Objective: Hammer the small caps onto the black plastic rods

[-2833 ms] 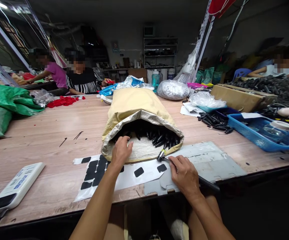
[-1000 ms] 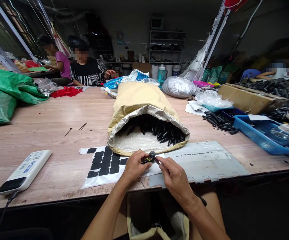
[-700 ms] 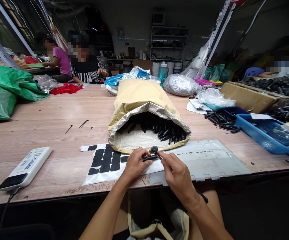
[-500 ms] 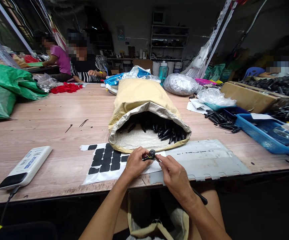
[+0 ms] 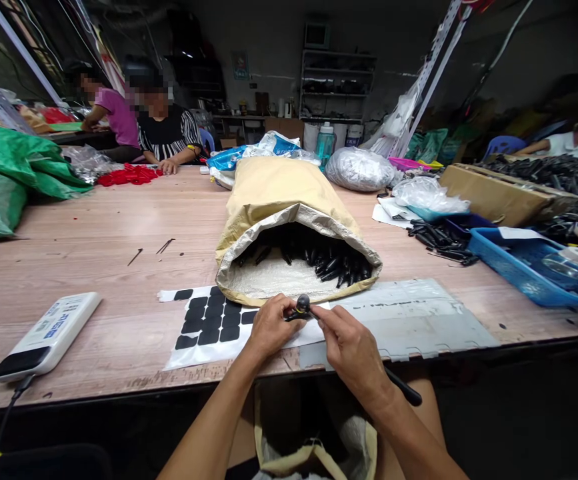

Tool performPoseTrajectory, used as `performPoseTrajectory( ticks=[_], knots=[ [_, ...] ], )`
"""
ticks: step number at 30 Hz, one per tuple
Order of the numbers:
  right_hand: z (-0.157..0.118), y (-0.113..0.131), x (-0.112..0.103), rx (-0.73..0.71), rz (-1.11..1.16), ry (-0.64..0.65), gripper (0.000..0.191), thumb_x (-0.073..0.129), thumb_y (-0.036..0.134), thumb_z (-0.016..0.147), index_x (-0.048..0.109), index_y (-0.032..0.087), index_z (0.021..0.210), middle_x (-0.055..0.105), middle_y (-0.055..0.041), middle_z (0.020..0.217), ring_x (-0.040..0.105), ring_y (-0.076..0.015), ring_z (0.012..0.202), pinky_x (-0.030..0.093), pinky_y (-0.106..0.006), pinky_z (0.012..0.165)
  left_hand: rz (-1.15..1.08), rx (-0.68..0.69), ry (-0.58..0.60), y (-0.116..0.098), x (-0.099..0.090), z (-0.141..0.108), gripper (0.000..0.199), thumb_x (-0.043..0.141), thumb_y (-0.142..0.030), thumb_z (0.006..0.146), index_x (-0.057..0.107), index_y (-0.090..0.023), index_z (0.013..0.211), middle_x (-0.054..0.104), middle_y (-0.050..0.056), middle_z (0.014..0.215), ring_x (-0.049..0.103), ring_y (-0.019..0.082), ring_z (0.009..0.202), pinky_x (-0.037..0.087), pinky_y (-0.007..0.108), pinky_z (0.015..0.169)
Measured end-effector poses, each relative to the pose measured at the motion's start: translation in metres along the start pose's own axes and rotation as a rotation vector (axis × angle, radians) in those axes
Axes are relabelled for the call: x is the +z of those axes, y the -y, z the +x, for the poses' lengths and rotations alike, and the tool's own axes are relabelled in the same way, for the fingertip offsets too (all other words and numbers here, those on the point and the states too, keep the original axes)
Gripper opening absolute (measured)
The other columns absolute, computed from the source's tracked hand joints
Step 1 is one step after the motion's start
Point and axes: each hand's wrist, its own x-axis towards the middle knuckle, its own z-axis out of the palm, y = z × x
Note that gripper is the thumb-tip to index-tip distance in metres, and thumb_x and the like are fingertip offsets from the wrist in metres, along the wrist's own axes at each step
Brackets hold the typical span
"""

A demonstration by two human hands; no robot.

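In the head view, my left hand (image 5: 271, 327) pinches a small black part with a rounded top (image 5: 303, 303) and a thin yellow band, close to the table's front edge. From the other side, my right hand (image 5: 351, 350) is closed around a slim tool, whose black handle (image 5: 405, 388) sticks out below the wrist. The tool's tip meets or nearly meets the part; its exact kind is hidden by my fingers. Just beyond both hands gapes a tan sack (image 5: 289, 190) with many black pieces (image 5: 339, 263) inside. A white sheet of black stickers (image 5: 213, 317) lies beside my left hand.
A white power bank (image 5: 51, 340) with a cable lies at left, near a green sack (image 5: 13, 180). At right are a grey plastic sheet (image 5: 419, 323), a blue tray (image 5: 523, 270) and a cardboard box (image 5: 499, 190). An open bag (image 5: 269, 427) sits at my lap. Other people work across the table.
The black part has tilted slightly in my left hand. The tool's handle end has swung a little right and down. Across the table, a co-worker's hand has come down nearer the tabletop.
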Motion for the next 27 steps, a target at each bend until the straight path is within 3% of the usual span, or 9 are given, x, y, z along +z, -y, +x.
performPoseTrajectory(
  ticks=[4, 10, 13, 19, 27],
  knots=[
    [0.002, -0.007, -0.008, 0.017, 0.003, -0.116, 0.038, 0.043, 0.019, 0.1, 0.062, 0.026, 0.133, 0.067, -0.0044, 0.098, 0.063, -0.0172, 0.091, 0.048, -0.027, 0.085, -0.026, -0.015, 0.011, 0.002, 0.001, 0.001, 0.015, 0.075, -0.021, 0.074, 0.071, -0.022, 0.088, 0.065, 0.0, 0.089, 0.058, 0.018, 0.087, 0.042, 0.028, 0.078],
    [-0.003, -0.011, -0.006, 0.022, -0.046, -0.017, 0.039, 0.042, 0.018, 0.1, 0.064, 0.028, 0.13, 0.067, -0.0026, 0.092, 0.063, -0.0162, 0.087, 0.047, -0.026, 0.078, -0.01, -0.031, 0.007, 0.001, 0.001, 0.0, 0.015, 0.072, -0.023, 0.074, 0.071, -0.023, 0.089, 0.064, 0.0, 0.09, 0.058, 0.018, 0.085, 0.044, 0.029, 0.078],
    [0.001, -0.016, -0.008, 0.056, -0.06, -0.08, 0.037, 0.044, 0.02, 0.099, 0.064, 0.028, 0.13, 0.067, -0.002, 0.094, 0.063, -0.0157, 0.088, 0.046, -0.026, 0.079, 0.001, -0.001, 0.01, 0.0, -0.001, -0.001, 0.017, 0.07, -0.022, 0.073, 0.071, -0.023, 0.09, 0.064, 0.0, 0.089, 0.057, 0.018, 0.085, 0.044, 0.03, 0.078],
    [0.011, -0.046, -0.012, 0.131, -0.235, -0.151, 0.033, 0.051, 0.019, 0.096, 0.069, 0.028, 0.122, 0.068, -0.0019, 0.094, 0.062, -0.0177, 0.091, 0.043, -0.027, 0.077, -0.006, -0.004, 0.033, 0.001, -0.002, -0.001, 0.019, 0.068, -0.021, 0.074, 0.072, -0.023, 0.092, 0.064, 0.001, 0.09, 0.057, 0.02, 0.087, 0.044, 0.031, 0.078],
    [0.005, -0.072, 0.0, 0.065, -0.406, -0.155, 0.029, 0.055, 0.018, 0.095, 0.071, 0.027, 0.118, 0.064, -0.0031, 0.088, 0.054, -0.0192, 0.086, 0.037, -0.03, 0.079, -0.031, 0.003, 0.04, 0.004, -0.002, 0.0, 0.018, 0.069, -0.024, 0.075, 0.073, -0.023, 0.092, 0.065, 0.002, 0.089, 0.058, 0.021, 0.088, 0.043, 0.032, 0.078]
  ],
)
